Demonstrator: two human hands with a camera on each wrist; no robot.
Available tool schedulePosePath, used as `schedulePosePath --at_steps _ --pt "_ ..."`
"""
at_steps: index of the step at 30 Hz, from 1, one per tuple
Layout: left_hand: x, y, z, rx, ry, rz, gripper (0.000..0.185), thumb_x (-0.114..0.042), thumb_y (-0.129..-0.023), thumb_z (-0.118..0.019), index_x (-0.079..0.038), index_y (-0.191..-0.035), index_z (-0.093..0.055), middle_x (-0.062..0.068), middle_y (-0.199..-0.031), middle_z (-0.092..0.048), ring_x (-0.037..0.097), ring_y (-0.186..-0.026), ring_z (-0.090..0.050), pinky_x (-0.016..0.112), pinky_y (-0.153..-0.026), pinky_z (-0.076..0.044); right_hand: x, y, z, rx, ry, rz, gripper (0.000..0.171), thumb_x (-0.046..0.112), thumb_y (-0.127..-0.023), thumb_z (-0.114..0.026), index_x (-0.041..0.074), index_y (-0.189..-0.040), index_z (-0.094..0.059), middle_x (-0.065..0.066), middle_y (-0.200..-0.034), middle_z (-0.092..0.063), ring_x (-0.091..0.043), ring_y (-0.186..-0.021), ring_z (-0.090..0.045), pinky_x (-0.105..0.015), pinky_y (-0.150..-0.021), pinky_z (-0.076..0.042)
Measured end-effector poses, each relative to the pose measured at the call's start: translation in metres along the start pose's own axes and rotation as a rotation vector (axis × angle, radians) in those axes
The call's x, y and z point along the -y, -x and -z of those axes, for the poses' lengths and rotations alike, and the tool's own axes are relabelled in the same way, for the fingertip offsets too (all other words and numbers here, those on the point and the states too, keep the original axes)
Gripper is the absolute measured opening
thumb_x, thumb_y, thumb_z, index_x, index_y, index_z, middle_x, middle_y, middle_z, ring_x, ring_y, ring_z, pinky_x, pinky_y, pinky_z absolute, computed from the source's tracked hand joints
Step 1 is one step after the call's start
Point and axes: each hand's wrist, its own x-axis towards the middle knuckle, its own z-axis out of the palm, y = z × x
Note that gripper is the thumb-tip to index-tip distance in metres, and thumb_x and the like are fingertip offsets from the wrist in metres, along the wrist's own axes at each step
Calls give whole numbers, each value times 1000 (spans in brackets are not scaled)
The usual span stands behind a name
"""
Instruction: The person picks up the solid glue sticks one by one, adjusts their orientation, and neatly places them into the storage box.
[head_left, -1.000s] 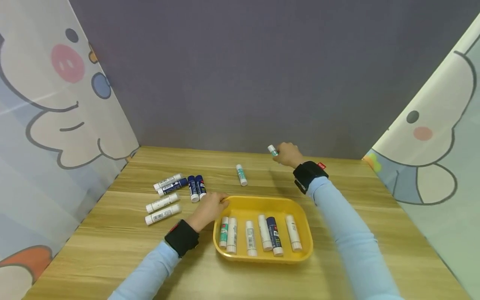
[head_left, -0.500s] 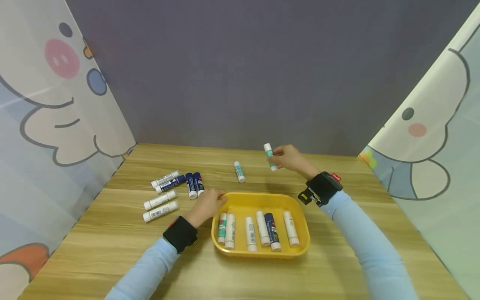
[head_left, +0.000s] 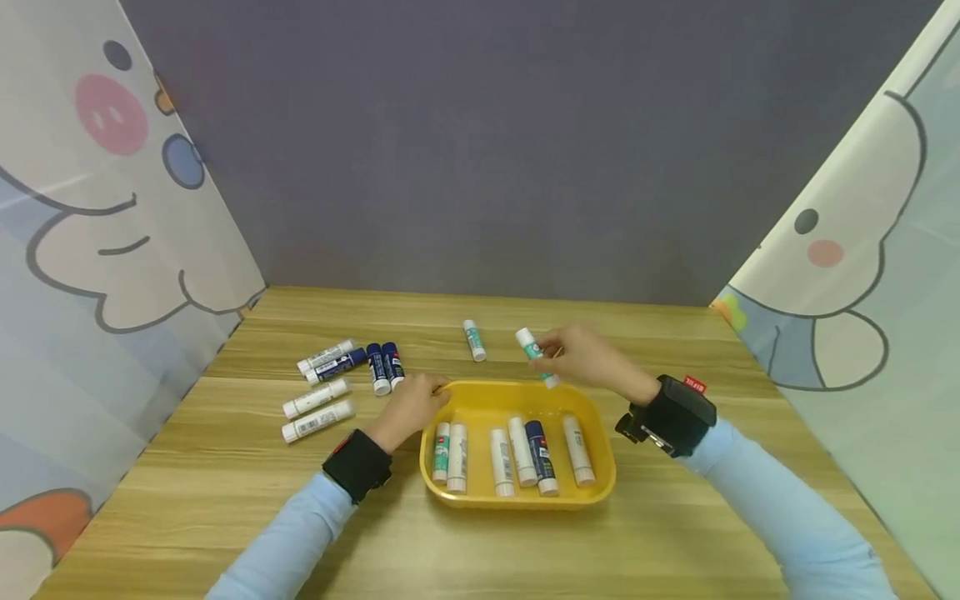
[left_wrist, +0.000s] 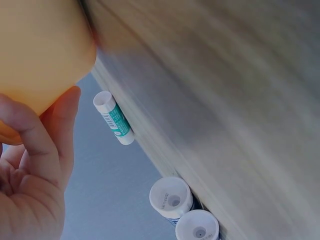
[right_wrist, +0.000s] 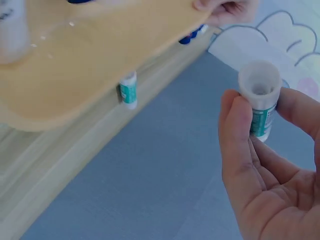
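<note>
The right hand (head_left: 581, 358) pinches a green-and-white glue stick (head_left: 536, 356) between thumb and fingers (right_wrist: 239, 135), holding it tilted in the air just over the far rim of the yellow tray (head_left: 600, 492). The left hand (head_left: 408, 408) rests at the tray's near-left corner, fingers curled onto the rim, steadying it.

Six sticks lie side by side in the tray, caps toward the person. The widest gaps appear to be between the second and third sticks from the left and at the right end. To set this one down well, the hand should turn it parallel to the row, lower it into one of those gaps and release only once it touches the tray floor, so it does not roll against its neighbours. Another green stick (head_left: 474, 340) lies on the desk (head_left: 675, 533) just beyond the tray, and six more sticks (head_left: 341, 379) lie to the left.
</note>
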Motion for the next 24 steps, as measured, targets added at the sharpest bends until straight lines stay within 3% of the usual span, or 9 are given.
schedulePosePath --at_steps 6,15,20,24 --pt "0 0 2 2 0 3 21 -12 -85 -58 -5 -103 -68 12 -101 -67 11 -53 -42 22 -48 -31 -5 17 -12 63 19 -46 39 24 -83 -64 1 -114 -62 -6 -85 -69 -9 -58 -57 -22 -51 -41" --pt "4 1 2 0 10 1 21 -12 -86 -58 -6 -103 -68 9 -92 -67 9 -52 -41 22 -47 -30 -9 28 -32 129 133 -151 39 25 -80 -68 3 -112 -63 0 -65 -62 -10 -48 -45 -21 -47 -34" --pt "5 0 2 -3 13 -9 20 -12 -85 -58 -6 -102 -69 9 -90 -67 10 -54 -43 22 -48 -31 -13 30 -48 139 227 -177 21 24 -79 -68 7 -92 -69 3 -59 -49 -9 -46 -37 -21 -46 -29" --pt "5 0 1 5 23 -31 20 -12 -86 -58 -6 -102 -69 9 -92 -67 11 -56 -45 23 -49 -33 -18 32 -60 117 278 -199 15 23 -77 -71 10 -77 -65 2 -56 -46 -10 -48 -40 -22 -46 -30"
